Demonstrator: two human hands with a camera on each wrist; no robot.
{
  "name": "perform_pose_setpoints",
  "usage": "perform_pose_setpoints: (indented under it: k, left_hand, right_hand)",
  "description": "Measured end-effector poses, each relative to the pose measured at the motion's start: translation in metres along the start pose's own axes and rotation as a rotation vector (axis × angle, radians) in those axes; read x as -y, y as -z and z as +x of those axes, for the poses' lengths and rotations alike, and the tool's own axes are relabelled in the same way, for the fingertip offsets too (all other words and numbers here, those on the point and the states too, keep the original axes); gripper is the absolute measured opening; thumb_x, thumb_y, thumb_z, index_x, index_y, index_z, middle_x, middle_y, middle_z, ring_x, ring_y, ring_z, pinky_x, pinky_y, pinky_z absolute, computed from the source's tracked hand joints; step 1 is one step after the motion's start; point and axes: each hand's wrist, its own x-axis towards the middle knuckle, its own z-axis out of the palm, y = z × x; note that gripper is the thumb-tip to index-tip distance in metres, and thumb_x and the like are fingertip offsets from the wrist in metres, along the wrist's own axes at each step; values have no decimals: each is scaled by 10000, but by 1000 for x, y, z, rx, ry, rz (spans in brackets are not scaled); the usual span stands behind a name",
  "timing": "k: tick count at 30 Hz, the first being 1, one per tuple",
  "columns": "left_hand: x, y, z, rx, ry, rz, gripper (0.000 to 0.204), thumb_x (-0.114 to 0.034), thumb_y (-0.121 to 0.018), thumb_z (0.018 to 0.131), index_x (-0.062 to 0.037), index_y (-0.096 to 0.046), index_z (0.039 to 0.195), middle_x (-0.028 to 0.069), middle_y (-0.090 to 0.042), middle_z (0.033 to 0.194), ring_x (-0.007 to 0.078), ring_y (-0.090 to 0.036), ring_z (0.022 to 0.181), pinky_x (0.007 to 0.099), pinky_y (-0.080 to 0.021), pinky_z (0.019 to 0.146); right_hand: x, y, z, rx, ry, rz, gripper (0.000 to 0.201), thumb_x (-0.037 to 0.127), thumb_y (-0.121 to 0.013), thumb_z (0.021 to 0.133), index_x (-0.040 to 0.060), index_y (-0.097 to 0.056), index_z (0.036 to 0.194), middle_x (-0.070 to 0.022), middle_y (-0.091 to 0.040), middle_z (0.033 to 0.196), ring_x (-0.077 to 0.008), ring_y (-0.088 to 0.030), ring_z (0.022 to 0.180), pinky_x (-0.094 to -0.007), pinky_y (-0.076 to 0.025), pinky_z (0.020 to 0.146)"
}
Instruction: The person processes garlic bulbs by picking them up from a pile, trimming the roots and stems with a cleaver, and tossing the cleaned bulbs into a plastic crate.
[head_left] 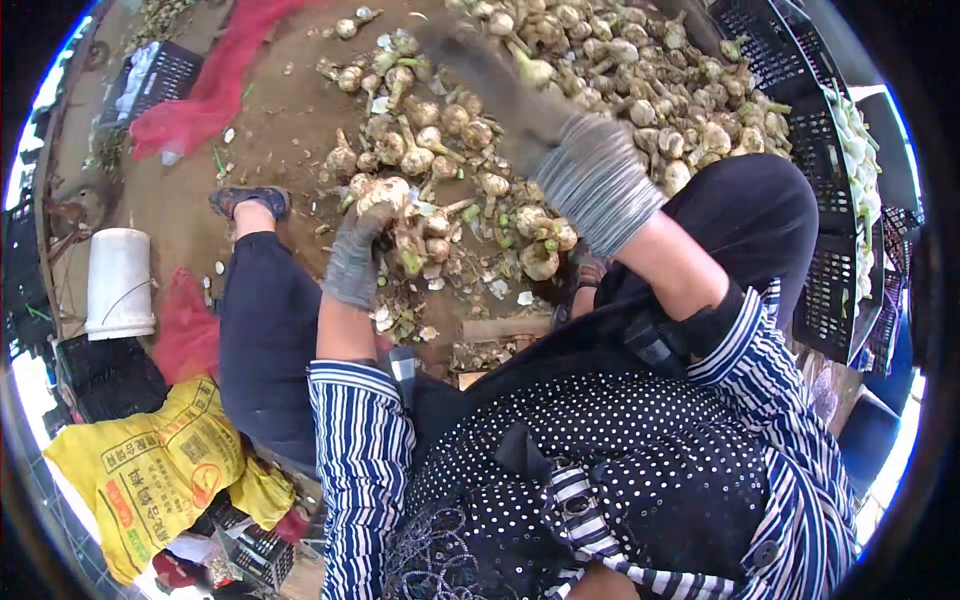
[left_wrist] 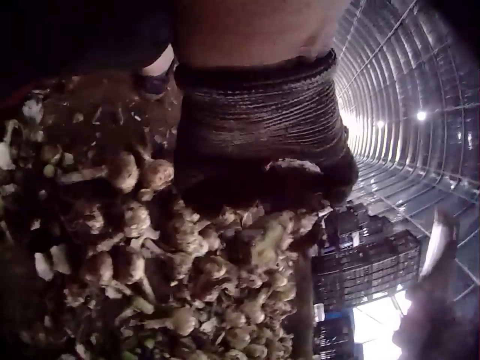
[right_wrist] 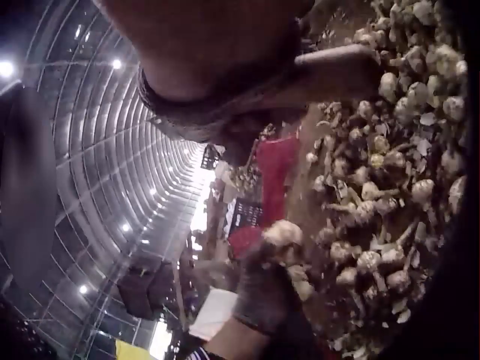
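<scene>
My left hand, in a grey glove, grips a garlic bulb above loose garlic on the ground. The right wrist view also shows this left hand with the pale garlic bulb at its fingers. My right hand, gloved too, is raised over the garlic heap and blurred by motion. At it, in the right wrist view, is a long brown tool with a pale edge; I cannot tell its kind. In the left wrist view the glove hides most of the left fingers.
Black plastic crates stand at right, one with pale stalks. To the left are a white bucket, red netting, a yellow sack and another crate. Loose peel and a wooden board lie between the feet.
</scene>
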Motion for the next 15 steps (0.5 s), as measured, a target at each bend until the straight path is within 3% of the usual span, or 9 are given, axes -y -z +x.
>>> perform_pose_setpoints:
  k: [1, 2, 3, 4, 5, 6, 8, 9, 15]
  left_hand:
    - [-19, -14, -17, 131, -5, -231, 674, -356, -777, 645, -32, -512, 1174, 94, -597, 1026, 221, -610, 888, 353, -501, 829]
    - [-31, -24, -30, 129, -17, -230, 674, -356, -777, 645, -32, -512, 1174, 94, -597, 1026, 221, -610, 888, 353, -501, 829]
    - [-41, -32, -40, 200, -32, -276, 646, -343, -775, 655, -33, -516, 1160, 88, -597, 1020, 216, -609, 892, 370, -504, 832]
    - [-44, -37, -46, 272, -44, -321, 618, -330, -772, 665, -34, -521, 1146, 81, -597, 1015, 210, -609, 895, 387, -507, 836]
    - [-36, -37, -41, 353, -176, -296, 611, -365, -771, 672, -33, -530, 1125, 80, -596, 1023, 205, -601, 920, 394, -505, 838]
    - [-34, -38, -43, 351, -177, -294, 611, -365, -771, 672, -33, -530, 1125, 80, -596, 1023, 205, -601, 920, 394, -505, 838]
    - [-32, -36, -50, 379, -306, -192, 677, -405, -766, 678, -35, -500, 1179, 84, -581, 1089, 194, -575, 986, 381, -501, 846]
    - [-42, -26, -58, 428, -267, 146, 742, -470, -691, 738, -31, -417, 1270, 138, -501, 1239, 228, -508, 1115, 398, -481, 891]
    - [-41, -38, -76, 329, -378, 299, 646, -380, -674, 761, -28, -434, 1246, 127, -529, 1188, 219, -533, 1063, 383, -485, 868]
  right_hand:
    - [22, 8, -1, 115, -20, -138, 182, 204, -546, 821, 88, -584, 957, -125, -617, 803, -297, -619, 743, -390, -497, 670]
    - [40, 16, -2, 231, -45, -278, 169, 195, -543, 822, 69, -582, 928, -126, -613, 806, -294, -618, 750, -397, -494, 675]
    - [46, 16, -4, 227, -36, -279, 169, 195, -543, 822, 69, -582, 928, -126, -613, 806, -294, -618, 750, -397, -494, 675]
    - [50, 15, -5, 258, 119, -410, 159, 184, -555, 806, 66, -581, 910, -121, -613, 801, -284, -622, 760, -396, -492, 673]
    - [53, 15, -8, 289, 270, -539, 149, 173, -566, 790, 64, -580, 892, -117, -613, 797, -275, -626, 770, -396, -490, 670]
    - [54, 15, -10, 288, 272, -537, 149, 173, -566, 790, 64, -580, 892, -117, -613, 797, -275, -626, 770, -396, -490, 670]
    - [54, 10, -13, 315, 443, -584, 165, 171, -579, 759, 82, -586, 898, -99, -611, 766, -257, -633, 779, -390, -487, 658]
    - [54, 5, -14, 286, 508, -606, 172, 173, -568, 754, 85, -581, 902, -84, -609, 765, -249, -636, 755, -377, -482, 637]
    - [57, -2, -25, 299, 635, -617, 143, 167, -537, 767, 81, -568, 876, -71, -603, 765, -235, -634, 699, -370, -472, 603]
